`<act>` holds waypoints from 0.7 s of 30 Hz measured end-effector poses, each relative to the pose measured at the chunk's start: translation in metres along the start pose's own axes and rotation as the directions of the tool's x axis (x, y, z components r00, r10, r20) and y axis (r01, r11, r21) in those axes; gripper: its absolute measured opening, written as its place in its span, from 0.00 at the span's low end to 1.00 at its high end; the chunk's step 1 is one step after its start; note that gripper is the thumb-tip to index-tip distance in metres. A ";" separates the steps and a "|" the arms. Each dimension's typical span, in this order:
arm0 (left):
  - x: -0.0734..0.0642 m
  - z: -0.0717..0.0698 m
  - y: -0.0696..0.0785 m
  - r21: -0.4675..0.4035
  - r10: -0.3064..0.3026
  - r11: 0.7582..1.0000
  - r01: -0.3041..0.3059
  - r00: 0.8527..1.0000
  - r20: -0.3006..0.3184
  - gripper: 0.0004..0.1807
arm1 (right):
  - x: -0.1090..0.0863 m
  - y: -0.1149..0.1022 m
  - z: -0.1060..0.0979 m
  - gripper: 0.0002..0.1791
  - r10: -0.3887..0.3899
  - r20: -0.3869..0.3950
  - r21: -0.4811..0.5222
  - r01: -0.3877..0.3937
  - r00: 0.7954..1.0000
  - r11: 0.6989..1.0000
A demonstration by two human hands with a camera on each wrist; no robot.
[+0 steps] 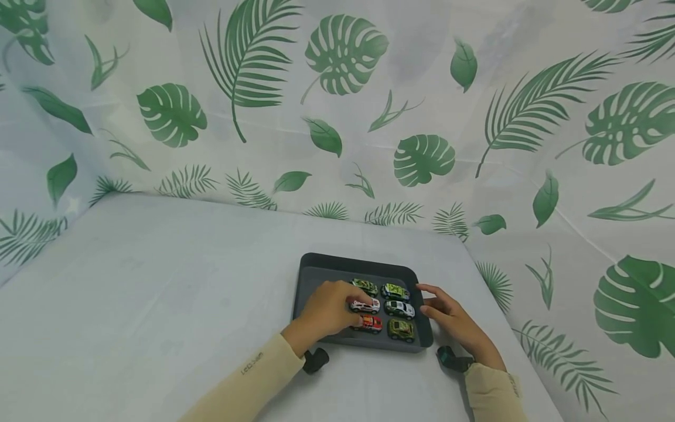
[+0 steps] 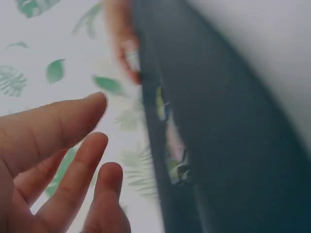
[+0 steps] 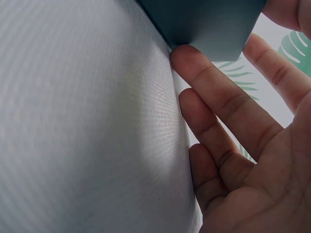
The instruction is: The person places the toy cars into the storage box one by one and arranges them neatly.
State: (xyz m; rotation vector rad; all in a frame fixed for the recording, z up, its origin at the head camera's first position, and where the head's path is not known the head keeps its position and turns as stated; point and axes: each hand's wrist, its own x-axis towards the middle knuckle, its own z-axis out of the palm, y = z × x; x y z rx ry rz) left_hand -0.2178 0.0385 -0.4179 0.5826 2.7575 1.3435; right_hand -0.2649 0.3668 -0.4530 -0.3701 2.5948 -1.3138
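A dark grey rectangular tray point(image 1: 329, 264) holds several toy cars in two columns. My left hand point(image 1: 331, 306) reaches over its left side, with fingertips at a white and red toy car point(image 1: 365, 306) and a red toy car point(image 1: 370, 324). The left wrist view shows the left fingers point(image 2: 63, 126) spread with nothing between them. A green toy car point(image 1: 364, 286) stands farther back in that column. At the tray's right wall is my right hand point(image 1: 454, 316), its fingers point(image 3: 228, 107) extended and a fingertip touching the tray's lower corner.
The right column holds a yellow-green toy car point(image 1: 395, 291), a white police-style toy car point(image 1: 399, 309) and an olive toy car point(image 1: 401, 330). A white cloth covers the table point(image 1: 158, 293). Leaf-patterned curtains point(image 1: 369, 117) stand behind and at both sides.
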 end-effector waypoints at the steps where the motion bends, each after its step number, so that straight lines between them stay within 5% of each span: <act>1: -0.002 -0.007 0.000 -0.023 0.028 0.999 -0.028 1.000 -0.004 0.19 | 0.000 0.000 0.000 0.32 -0.005 0.000 0.002 0.005 1.000 1.000; 5: -0.013 -0.037 -0.008 -0.050 0.107 0.993 -0.111 0.992 -0.070 0.22 | 0.002 0.001 0.003 0.32 -0.021 0.010 0.016 0.021 1.000 1.000; 10: -0.030 -0.076 -0.036 0.080 0.137 0.989 -0.125 0.973 -0.183 0.27 | 0.002 0.002 0.005 0.32 -0.016 0.011 0.017 0.016 1.000 1.000; 16: -0.050 -0.111 -0.071 0.265 0.109 0.964 -0.019 0.939 -0.327 0.28 | -0.002 0.000 0.006 0.33 0.000 -0.011 -0.009 0.000 1.000 1.000; 21: -0.062 -0.128 -0.094 0.423 0.069 0.901 0.098 0.930 -0.362 0.29 | -0.006 -0.005 0.007 0.35 0.012 -0.076 -0.112 -0.020 0.997 0.994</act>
